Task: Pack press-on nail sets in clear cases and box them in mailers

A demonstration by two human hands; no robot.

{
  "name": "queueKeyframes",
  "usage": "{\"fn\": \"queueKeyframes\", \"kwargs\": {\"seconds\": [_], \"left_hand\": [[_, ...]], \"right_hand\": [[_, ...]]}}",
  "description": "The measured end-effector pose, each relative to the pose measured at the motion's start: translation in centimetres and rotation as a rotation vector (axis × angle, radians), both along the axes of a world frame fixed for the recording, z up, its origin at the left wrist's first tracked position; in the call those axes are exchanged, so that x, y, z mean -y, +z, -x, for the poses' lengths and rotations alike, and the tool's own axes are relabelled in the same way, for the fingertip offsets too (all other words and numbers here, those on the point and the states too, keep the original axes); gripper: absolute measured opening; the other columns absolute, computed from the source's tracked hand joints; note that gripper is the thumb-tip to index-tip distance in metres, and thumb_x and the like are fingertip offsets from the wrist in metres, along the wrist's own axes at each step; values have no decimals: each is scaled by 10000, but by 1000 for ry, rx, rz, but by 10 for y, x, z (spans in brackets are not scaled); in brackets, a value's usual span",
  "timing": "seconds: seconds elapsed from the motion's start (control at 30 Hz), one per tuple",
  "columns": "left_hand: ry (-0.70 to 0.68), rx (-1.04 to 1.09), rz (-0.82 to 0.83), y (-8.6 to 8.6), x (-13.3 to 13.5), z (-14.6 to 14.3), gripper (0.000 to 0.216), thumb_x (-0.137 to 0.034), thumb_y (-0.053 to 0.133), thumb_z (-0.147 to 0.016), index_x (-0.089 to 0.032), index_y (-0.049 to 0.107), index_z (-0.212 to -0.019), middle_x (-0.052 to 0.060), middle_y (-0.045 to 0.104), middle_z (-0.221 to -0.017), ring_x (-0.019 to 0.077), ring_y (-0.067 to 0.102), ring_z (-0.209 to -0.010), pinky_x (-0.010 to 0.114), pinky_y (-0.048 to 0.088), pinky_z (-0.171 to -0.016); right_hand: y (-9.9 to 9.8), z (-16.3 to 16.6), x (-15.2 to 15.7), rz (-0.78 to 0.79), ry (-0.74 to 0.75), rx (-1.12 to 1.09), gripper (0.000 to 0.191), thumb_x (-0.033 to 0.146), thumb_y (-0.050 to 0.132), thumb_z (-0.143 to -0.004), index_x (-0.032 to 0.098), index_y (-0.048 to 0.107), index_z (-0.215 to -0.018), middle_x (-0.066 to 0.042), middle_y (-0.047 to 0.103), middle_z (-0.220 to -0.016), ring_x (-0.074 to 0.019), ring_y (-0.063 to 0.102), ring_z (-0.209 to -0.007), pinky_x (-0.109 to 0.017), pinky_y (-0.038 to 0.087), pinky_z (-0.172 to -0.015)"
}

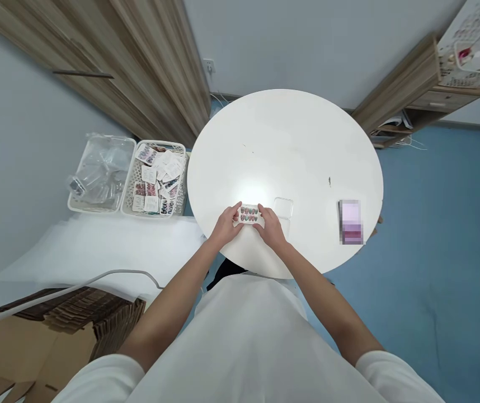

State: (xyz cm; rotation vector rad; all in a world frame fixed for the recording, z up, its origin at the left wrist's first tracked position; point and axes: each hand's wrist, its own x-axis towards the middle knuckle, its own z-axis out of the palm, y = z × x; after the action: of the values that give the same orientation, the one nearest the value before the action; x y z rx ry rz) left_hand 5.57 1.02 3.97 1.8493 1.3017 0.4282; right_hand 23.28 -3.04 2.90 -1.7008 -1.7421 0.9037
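Observation:
A small card of press-on nails, with rows of pink, red and dark green pieces, is held flat just over the round white table. My left hand grips its left edge between thumb and fingers. On the opposite edge, my right hand pinches it the same way. Just right of the card lies an open clear plastic case, its lower part partly hidden by my right hand.
A pixelated purple-and-white rectangular object lies at the table's right. Left of the table, one white basket holds several nail cards, and another basket holds clear plastic bags. Folded cardboard is at lower left; a basket-topped cabinet stands at upper right.

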Motion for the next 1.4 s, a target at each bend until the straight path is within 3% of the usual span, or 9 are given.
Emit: {"fn": "queueKeyframes", "kwargs": {"seconds": [0.23, 0.47, 0.93, 1.4], "left_hand": [[-190, -26, 3, -9, 26, -53, 627, -221, 558, -713, -230, 326, -1295, 19, 483, -853, 147, 482, -748, 294, 437, -704], [-273, -130, 29, -23, 32, -81, 632, -267, 600, -695, -219, 359, -1277, 31, 498, -881, 159, 494, -744, 295, 428, -669], [-273, -290, 123, -29, 29, -91, 666, -289, 619, -691, -230, 337, -1291, 52, 500, -987, 171, 523, -797, 265, 408, -650], [-354, -377, 59, -36, 32, -94, 643, -247, 521, -765, -224, 223, -1334, 70, 449, -1072, 158, 529, -791, 259, 410, -629]], "right_hand": [[-9, -59, 46, 11, -70, 10, 613, 243, 595, -716, 245, 340, -1273, -73, 490, -1091, -239, 441, -1030, -413, 399, -873], [-24, -92, 58, 93, -124, 33, 620, 269, 671, -628, 251, 422, -1195, -70, 423, -1161, -270, 377, -1103, -445, 372, -911], [-39, -97, 54, 145, -76, 53, 597, 256, 640, -644, 221, 402, -1191, -74, 434, -1161, -255, 392, -1092, -418, 368, -893], [-45, -96, 50, 175, -101, 86, 605, 275, 669, -619, 217, 412, -1163, -71, 455, -1123, -255, 418, -1056, -407, 380, -862]]}}
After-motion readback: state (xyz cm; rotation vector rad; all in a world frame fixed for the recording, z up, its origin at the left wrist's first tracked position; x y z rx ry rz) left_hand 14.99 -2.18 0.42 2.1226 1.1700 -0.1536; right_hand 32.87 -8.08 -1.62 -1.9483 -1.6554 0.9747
